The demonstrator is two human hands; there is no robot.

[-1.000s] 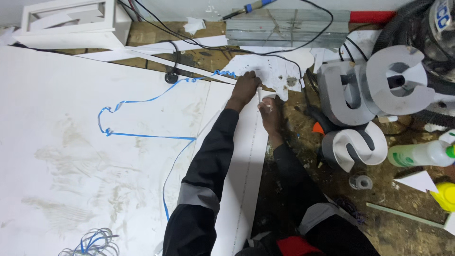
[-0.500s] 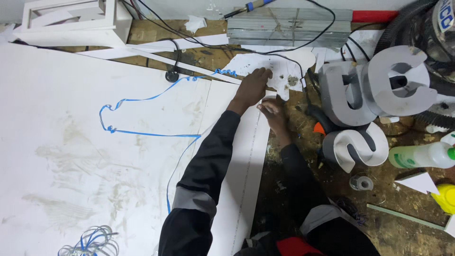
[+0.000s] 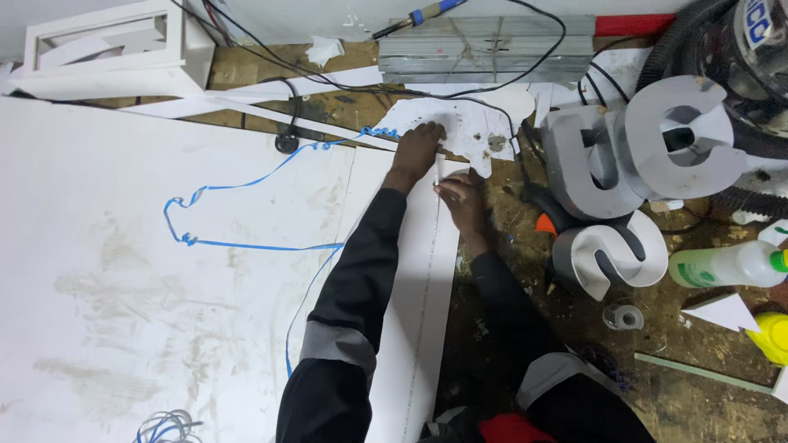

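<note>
A large white sheet [image 3: 164,312] covers the left of the workbench, with a faint scored line running down its right strip. My left hand [image 3: 417,148] lies flat on the sheet's far edge, fingers spread, next to an irregular white offcut [image 3: 468,123]. Just to its right, my right hand [image 3: 461,201] is closed around a small thin blade-like tool [image 3: 438,175], whose tip meets the top of the scored line. Both arms are in dark sleeves with grey bands.
A thin blue strip [image 3: 246,244] curls across the sheet. Large grey channel letters [image 3: 632,148] and a curved one [image 3: 607,258] stand to the right, beside a spray bottle [image 3: 722,267], a tape roll [image 3: 624,317] and a yellow object [image 3: 773,336]. A metal bar [image 3: 484,37], black cables and a white frame [image 3: 115,49] line the back.
Both hands stay at the sheet's far edge. The left hand has edged slightly left, and the view has shifted a little.
</note>
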